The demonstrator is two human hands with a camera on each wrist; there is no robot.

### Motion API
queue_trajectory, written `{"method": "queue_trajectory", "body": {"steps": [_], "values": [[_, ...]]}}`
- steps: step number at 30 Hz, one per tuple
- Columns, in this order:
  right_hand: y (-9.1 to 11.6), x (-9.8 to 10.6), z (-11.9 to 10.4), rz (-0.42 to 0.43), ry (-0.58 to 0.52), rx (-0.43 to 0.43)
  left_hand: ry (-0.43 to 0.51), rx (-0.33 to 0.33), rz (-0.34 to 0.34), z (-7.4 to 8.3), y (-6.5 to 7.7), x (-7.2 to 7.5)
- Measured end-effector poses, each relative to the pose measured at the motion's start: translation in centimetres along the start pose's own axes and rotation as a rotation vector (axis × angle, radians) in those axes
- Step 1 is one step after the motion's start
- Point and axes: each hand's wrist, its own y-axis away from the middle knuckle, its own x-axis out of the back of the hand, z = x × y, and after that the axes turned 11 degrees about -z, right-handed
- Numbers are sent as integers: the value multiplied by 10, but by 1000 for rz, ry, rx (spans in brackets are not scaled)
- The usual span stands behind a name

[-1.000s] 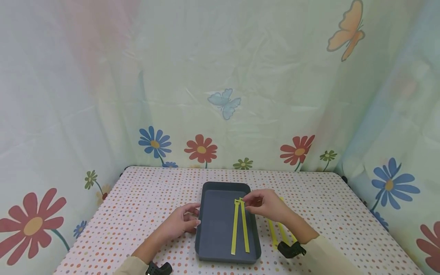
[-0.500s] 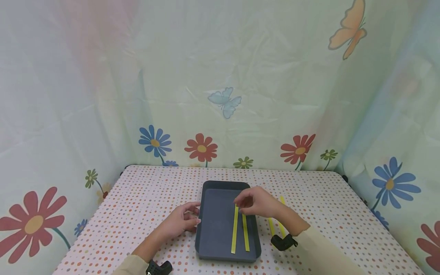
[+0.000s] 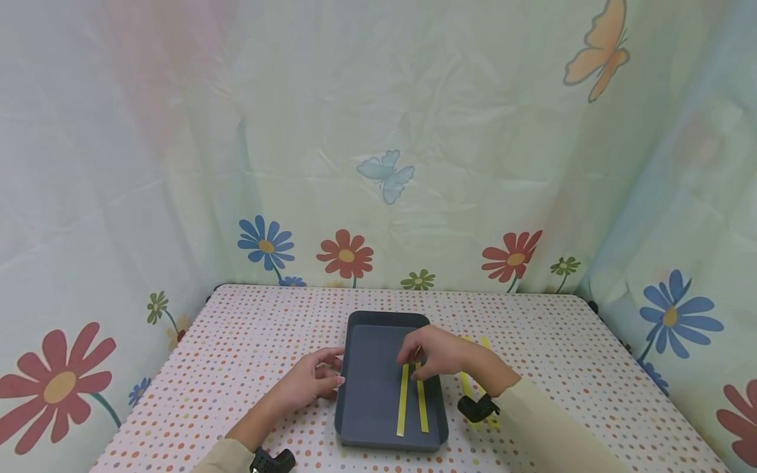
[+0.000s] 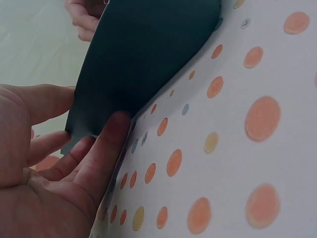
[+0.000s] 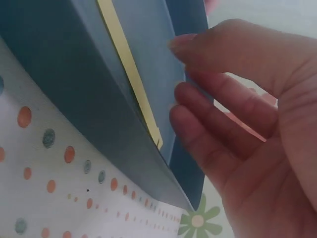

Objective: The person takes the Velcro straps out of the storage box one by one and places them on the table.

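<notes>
1. The right grip [image 3: 434,351] is held part way wide, with a gap left between the thumb and the bent fingers; whether a strip is touched by the fingertips cannot be told
2. It is held over the right part of the grey tray [image 3: 369,394], and the far ends of two yellow strips are hidden under it
3. The right arm is stretched in from the low right side, with the fingers pointed left and down; a pale sleeve [image 3: 550,427] and a small black camera [image 3: 479,408] are worn on it
4. The left grip [image 3: 310,381] is held half wide, with its fingers loosely bent, and the left wall of the tray is touched by them
5. The left arm is reached in from the low left side
6. Inside the tray, the left strip [image 3: 403,404] and the right strip [image 3: 422,410] are laid flat, apart at their near ends
7. More yellow strips [image 3: 465,384] are laid on the spotted tabletop [image 3: 284,328], to the right of the tray, partly hidden by the right arm
</notes>
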Motion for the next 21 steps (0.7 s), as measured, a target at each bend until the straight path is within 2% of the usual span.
{"method": "queue_trajectory", "body": {"steps": [8,17,21], "values": [[-11,5,-3,-80,121,-66,3,3,-3,0,0,1],[-23,5,-6,-126,179,-62,6,2,-13,-3,-1,2],[-28,2,-6,-130,240,-84,7,-2,-15,-2,0,1]]}}
